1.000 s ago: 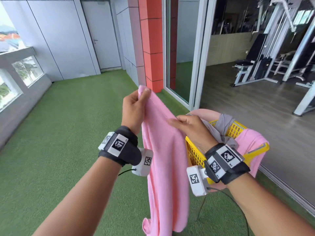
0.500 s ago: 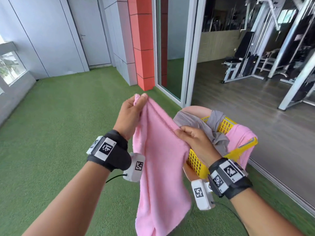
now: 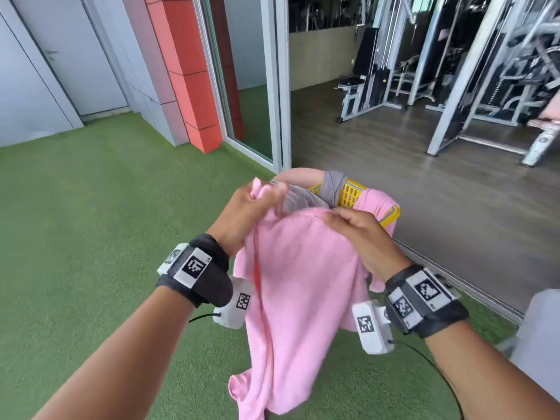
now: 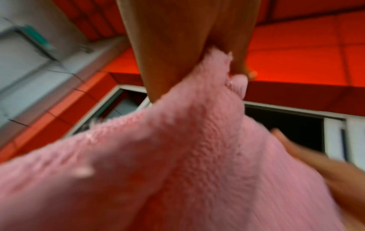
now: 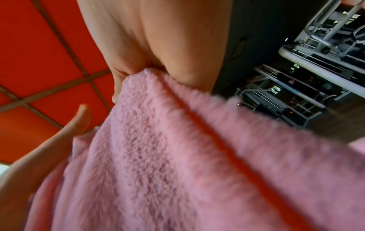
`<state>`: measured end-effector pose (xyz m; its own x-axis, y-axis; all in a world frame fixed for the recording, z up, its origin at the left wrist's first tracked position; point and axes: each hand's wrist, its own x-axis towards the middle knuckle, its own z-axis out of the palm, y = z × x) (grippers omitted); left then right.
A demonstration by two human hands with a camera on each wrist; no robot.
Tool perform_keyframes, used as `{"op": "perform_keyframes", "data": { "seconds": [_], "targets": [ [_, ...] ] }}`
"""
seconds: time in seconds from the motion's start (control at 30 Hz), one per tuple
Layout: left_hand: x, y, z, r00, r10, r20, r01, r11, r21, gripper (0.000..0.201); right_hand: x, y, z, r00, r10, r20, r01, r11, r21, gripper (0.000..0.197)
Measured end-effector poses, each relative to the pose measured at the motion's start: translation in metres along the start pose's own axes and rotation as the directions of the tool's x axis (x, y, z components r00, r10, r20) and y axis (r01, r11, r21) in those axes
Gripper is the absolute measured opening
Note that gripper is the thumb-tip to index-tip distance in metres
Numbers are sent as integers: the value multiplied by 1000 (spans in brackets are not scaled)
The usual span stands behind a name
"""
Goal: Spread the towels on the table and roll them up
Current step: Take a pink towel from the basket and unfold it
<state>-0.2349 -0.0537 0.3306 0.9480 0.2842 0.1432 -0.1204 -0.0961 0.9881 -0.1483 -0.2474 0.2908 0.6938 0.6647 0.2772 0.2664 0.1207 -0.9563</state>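
A pink towel (image 3: 297, 298) hangs in the air between my two hands, its lower end bunched near the bottom of the head view. My left hand (image 3: 251, 207) pinches the towel's upper left corner, and the left wrist view shows the pink towel (image 4: 197, 148) caught between thumb and fingers. My right hand (image 3: 354, 228) pinches the top edge further right; the right wrist view shows the pink towel (image 5: 168, 148) held the same way. Behind the hands stands a yellow basket (image 3: 351, 194) with a grey towel (image 3: 331, 184) and another pink towel (image 3: 377, 204) draped over it.
Green artificial turf (image 3: 91, 237) covers the floor to the left and below. An open glass sliding door (image 3: 272, 86) and a red pillar (image 3: 188, 71) stand ahead. Gym machines (image 3: 454, 71) fill the wooden-floored room on the right. A grey surface edge (image 3: 539, 338) shows at the right.
Both hands have come lower and closer together on the towel's top edge, in front of the basket. The view has turned to the right, toward the gym room.
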Motion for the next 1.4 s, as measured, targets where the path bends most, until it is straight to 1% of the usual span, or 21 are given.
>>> {"op": "perform_keyframes", "data": {
  "seconds": [0.1, 0.23, 0.33, 0.4, 0.47, 0.53, 0.6, 0.7, 0.77, 0.83, 0.9, 0.97, 1.03, 1.1, 1.2, 1.23, 1.27, 1.3, 1.33, 1.37, 1.4],
  "targets": [
    [-2, -17, 56, 969, -105, 223, 109, 994, -5, 31, 11, -21, -23, 999, -37, 40, 39, 998, -46, 20],
    [16, -17, 87, 970, -151, 192, 189, 962, -198, 40, -8, -3, -66, 1000, 10, 17, -9, 998, -63, 17],
    [33, -15, 101, 976, -192, 101, 212, 945, -249, 43, -42, 26, -120, 993, 114, -38, -118, 986, -115, 53],
    [40, -22, 122, 981, -185, 66, 194, 961, -196, 41, -60, 37, -156, 988, 144, -55, -151, 977, -151, 80],
    [39, -31, 157, 976, -151, 155, 160, 986, -47, 28, -68, 34, -183, 990, 140, -30, -143, 973, -182, 83],
    [32, -39, 208, 935, -146, 323, 144, 989, 29, 19, -69, 24, -203, 990, 135, 29, -129, 979, -161, 61],
    [34, -45, 254, 915, -183, 360, 180, 983, 43, 26, -67, 20, -224, 991, 120, 65, -111, 985, -130, 24],
    [53, -49, 290, 925, -208, 317, 232, 972, -38, 46, -71, 20, -268, 986, 149, 81, -134, 977, -164, 19],
    [67, -47, 299, 947, -205, 247, 236, 966, -107, 39, -79, 25, -303, 961, 265, 85, -229, 926, -300, 28],
    [81, -44, 301, 969, -205, 136, 221, 968, -122, 21, -82, 33, -337, 910, 401, 103, -314, 831, -459, 44],
    [100, -41, 301, 979, -205, 25, 206, 972, -110, 15, -75, 38, -366, 865, 496, 68, -402, 770, -496, 39],
    [120, -40, 303, 985, -172, -21, 170, 982, -84, 20, -56, 36, -391, 858, 514, -13, -450, 739, -501, 30],
    [145, -39, 313, 990, -127, -65, 123, 991, -50, 22, -29, 28, -412, 884, 452, -116, -450, 759, -471, 21],
    [170, -40, 330, 989, -71, -126, 67, 997, -34, 30, -1, 18, -428, 881, 411, -235, -470, 820, -327, 15],
    [193, -47, 362, 994, 11, -105, -9, 1000, 21, 33, 28, 14, -452, 813, 410, -414, -468, 882, -47, 33],
    [197, -57, 369, 994, 18, -104, -7, 995, 99, 36, 34, 18, -463, 784, 400, -475, -462, 887, -16, 35],
    [198, -74, 371, 994, 18, -107, 3, 982, 190, 41, 35, 22, -472, 757, 423, -498, -471, 881, 32, 26],
    [195, -95, 369, 994, 2, -111, 28, 961, 275, 47, 36, 34, -490, 724, 481, -495, -493, 862, 118, 28],
    [189, -117, 364, 994, -17, -112, 56, 935, 351, 54, 32, 48, -512, 696, 559, -450, -527, 824, 209, 51],
    [181, -141, 358, 993, -41, -106, 82, 905, 418, 58, 25, 69, -539, 714, 606, -350, -544, 795, 267, 64],
    [171, -167, 350, 994, -64, -88, 98, 878, 468, 57, 14, 91, -560, 791, 604, -95, -553, 774, 309, 63]
  ]
}}
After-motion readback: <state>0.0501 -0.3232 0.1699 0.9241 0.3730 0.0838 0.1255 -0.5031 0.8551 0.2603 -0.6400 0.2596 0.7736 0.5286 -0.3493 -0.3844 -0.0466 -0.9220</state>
